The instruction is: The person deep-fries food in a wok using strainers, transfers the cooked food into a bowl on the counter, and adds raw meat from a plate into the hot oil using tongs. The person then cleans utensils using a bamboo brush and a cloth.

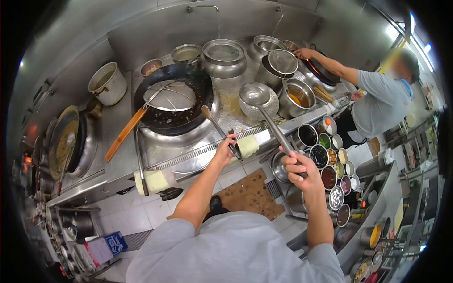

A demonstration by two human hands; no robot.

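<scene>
My left hand (225,150) is closed around the dark handle of a ladle (213,121), over the front edge of the stove. My right hand (300,170) grips the long metal handle of a large ladle (255,94), whose bowl rests on or just above a perforated strainer (257,111). Left of my left hand is a black wok (160,120) with a wire skimmer (171,96) lying in it, its wooden handle pointing toward the front left. A pale folded cloth (248,146) lies on the stove edge beside my left hand.
A co-worker (384,94) at the right reaches toward a round sieve (283,62). Metal pots (224,59) line the back. Several ingredient containers (329,178) stand right of my right hand. Another wok (66,141) is at the left, and a brown mat (247,193) lies on the floor.
</scene>
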